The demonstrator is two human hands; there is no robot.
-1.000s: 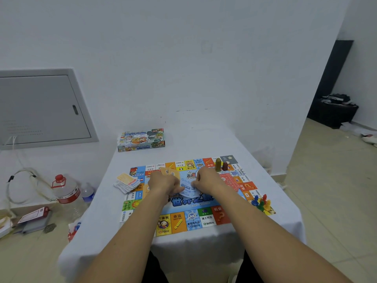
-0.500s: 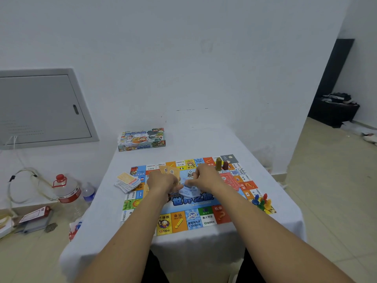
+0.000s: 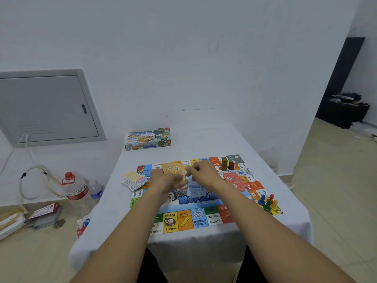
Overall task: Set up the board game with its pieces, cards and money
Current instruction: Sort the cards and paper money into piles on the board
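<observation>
A colourful game board [image 3: 195,217] is laid flat on a surface [image 3: 275,180] draped in a white cloth, with its near edge towards the person. Both hands are held over the middle of the board, close together. A small fan of orange paper notes [image 3: 173,169] is gripped in the left hand [image 3: 168,182], the fingers curled round their lower ends. The right hand [image 3: 204,174] is raised just beside those notes with its fingertips drawn together — whether a note is pinched between them cannot be told. A pale blue note [image 3: 194,189] is seen below the two hands, over the board's centre, and a spread of red notes [image 3: 234,179] lies on the board to the right of the right wrist. Near the far right corner of the board two tall pieces are stood upright, one olive [image 3: 224,164] and one dark red [image 3: 231,165], just beside each other. A cluster of small pawns [image 3: 267,202] — blue, red, green and yellow — is gathered at the board's right edge. A loose stack of cards [image 3: 134,180] is placed on the cloth at the board's left edge, and the game box [image 3: 148,138] is set at the far left corner of the surface. On the floor to the left a large clear water bottle [image 3: 76,190] with a red cap is stood.
</observation>
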